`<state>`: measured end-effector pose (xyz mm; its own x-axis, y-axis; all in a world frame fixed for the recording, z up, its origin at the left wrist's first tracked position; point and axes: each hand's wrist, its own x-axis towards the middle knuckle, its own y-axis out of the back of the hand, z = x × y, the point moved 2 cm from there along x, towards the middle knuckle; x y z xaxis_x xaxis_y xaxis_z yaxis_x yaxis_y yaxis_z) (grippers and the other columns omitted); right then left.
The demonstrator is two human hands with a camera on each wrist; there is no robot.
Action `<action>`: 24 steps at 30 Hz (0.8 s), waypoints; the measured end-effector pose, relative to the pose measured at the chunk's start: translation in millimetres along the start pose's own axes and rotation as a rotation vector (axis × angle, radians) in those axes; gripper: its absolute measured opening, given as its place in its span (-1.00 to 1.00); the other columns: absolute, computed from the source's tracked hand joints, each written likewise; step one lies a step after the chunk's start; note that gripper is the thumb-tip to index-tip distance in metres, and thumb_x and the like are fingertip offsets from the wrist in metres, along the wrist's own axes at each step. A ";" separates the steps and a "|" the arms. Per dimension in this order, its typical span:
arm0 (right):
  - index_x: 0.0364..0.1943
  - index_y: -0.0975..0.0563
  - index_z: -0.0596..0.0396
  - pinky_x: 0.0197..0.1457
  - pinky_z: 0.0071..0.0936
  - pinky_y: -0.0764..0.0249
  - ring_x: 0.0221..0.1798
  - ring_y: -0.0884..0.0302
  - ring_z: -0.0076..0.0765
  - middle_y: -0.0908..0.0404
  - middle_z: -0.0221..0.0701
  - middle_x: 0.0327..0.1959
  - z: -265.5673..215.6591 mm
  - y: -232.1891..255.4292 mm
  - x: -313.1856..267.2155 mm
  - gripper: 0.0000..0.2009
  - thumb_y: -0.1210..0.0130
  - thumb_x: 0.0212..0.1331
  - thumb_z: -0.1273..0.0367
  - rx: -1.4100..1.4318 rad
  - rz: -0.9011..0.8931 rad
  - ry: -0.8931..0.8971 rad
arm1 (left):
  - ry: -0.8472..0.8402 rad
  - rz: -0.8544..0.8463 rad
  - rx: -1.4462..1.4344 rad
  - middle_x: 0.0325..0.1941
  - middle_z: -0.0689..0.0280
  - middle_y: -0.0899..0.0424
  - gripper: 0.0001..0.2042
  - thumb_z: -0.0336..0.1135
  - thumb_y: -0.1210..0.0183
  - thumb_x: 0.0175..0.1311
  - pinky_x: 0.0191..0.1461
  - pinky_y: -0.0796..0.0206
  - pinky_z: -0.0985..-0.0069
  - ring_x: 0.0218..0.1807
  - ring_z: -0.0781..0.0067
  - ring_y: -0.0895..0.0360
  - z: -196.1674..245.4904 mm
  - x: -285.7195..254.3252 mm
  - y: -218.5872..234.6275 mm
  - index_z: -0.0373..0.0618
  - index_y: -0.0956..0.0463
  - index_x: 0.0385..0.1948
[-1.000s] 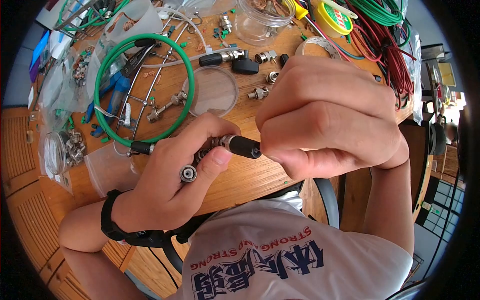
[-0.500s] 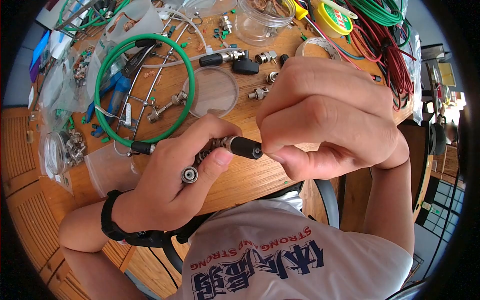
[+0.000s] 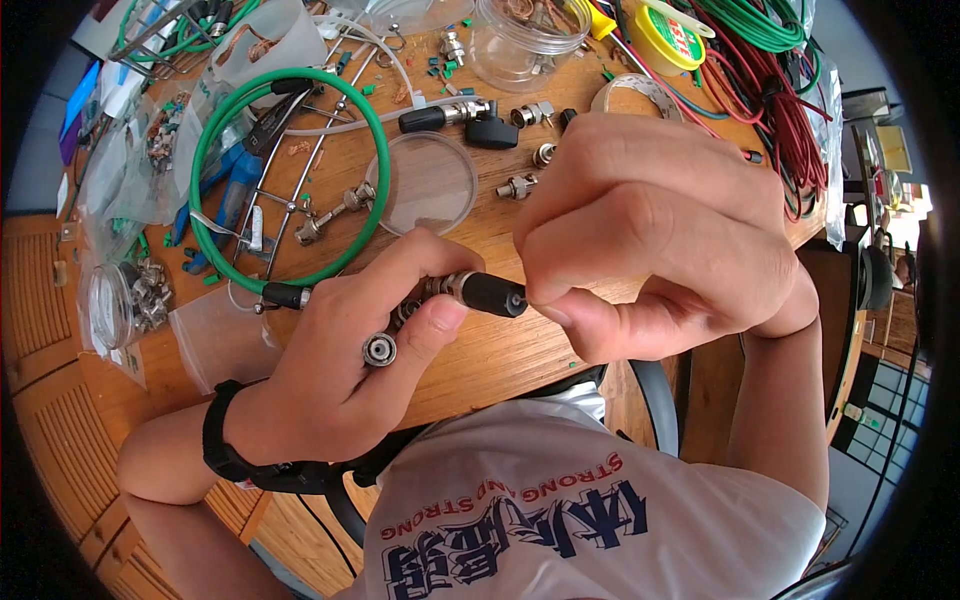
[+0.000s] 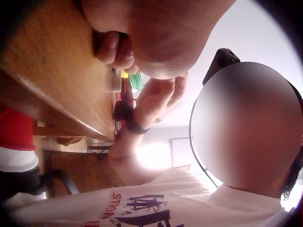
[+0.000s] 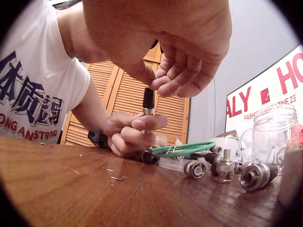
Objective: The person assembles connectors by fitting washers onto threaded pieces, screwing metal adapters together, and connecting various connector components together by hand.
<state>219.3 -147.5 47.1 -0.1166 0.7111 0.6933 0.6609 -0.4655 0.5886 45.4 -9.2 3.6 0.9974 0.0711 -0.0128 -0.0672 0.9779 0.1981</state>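
Observation:
My left hand point(image 3: 335, 350) holds a metal BNC connector with a black boot point(image 3: 492, 295), the boot's open end pointing right. A small grey core shows in that end. Below the thumb, a round metal connector end point(image 3: 379, 349) pokes out of the same hand. My right hand point(image 3: 660, 235) has its fingers curled, with thumb and fingertips brought together right at the boot's tip; I cannot tell what lies between them. In the right wrist view the black boot point(image 5: 148, 98) stands upright under those fingertips. The left wrist view shows the left palm point(image 4: 161, 38) close up, its grip hidden.
A looped green cable point(image 3: 197, 190) lies over a wire rack and blue-handled pliers point(image 3: 238, 185). Beyond the hands are a clear lid point(image 3: 425, 185), loose BNC connectors point(image 3: 517, 187), a clear jar point(image 3: 528, 45) and a tape roll point(image 3: 635, 95). Red cables point(image 3: 790, 125) are bundled at the right.
The black boot has shifted slightly right and its open end has turned a little more into sight. The right thumb has bent a little; the left hand keeps its hold.

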 end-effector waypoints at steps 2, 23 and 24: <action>-0.39 -0.61 0.18 -0.49 -0.46 -0.43 -0.49 -0.55 -0.31 -0.65 -0.30 -0.43 -0.4 -0.3 0.1 -0.87 -0.38 0.16 0.46 -0.002 0.001 -0.002 | 0.005 -0.001 0.000 -0.32 0.16 -0.55 -0.78 -0.32 -0.04 0.57 -0.21 -0.31 0.44 -0.36 0.31 -0.49 0.3 0.0 0.2 -0.31 -0.49 -0.01; -0.29 -0.62 0.20 -0.40 -0.48 -0.42 -0.42 -0.54 -0.38 -0.65 -0.27 -0.39 -11.7 19.6 7.9 -0.86 -0.38 0.13 0.51 0.117 0.057 -0.154 | 0.199 0.001 -0.099 -0.28 0.25 -0.61 -0.79 -0.32 -0.02 0.59 -0.19 -0.30 0.53 -0.32 0.54 -0.45 6.6 -0.8 0.9 -0.28 -0.48 0.02; -0.29 -0.62 0.19 -0.41 -0.49 -0.43 -0.42 -0.55 -0.38 -0.65 -0.26 -0.39 -13.8 23.2 12.4 -0.85 -0.39 0.12 0.50 0.020 -0.179 -0.168 | 0.212 -0.006 -0.084 -0.27 0.26 -0.61 -0.78 -0.31 -0.03 0.59 -0.19 -0.30 0.54 -0.31 0.55 -0.45 6.7 -0.7 1.0 -0.28 -0.48 0.02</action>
<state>222.9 -156.8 75.1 -0.1097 0.8596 0.4991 0.6555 -0.3149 0.6864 44.9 -9.5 10.4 0.9705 0.0964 -0.2211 -0.0721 0.9907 0.1156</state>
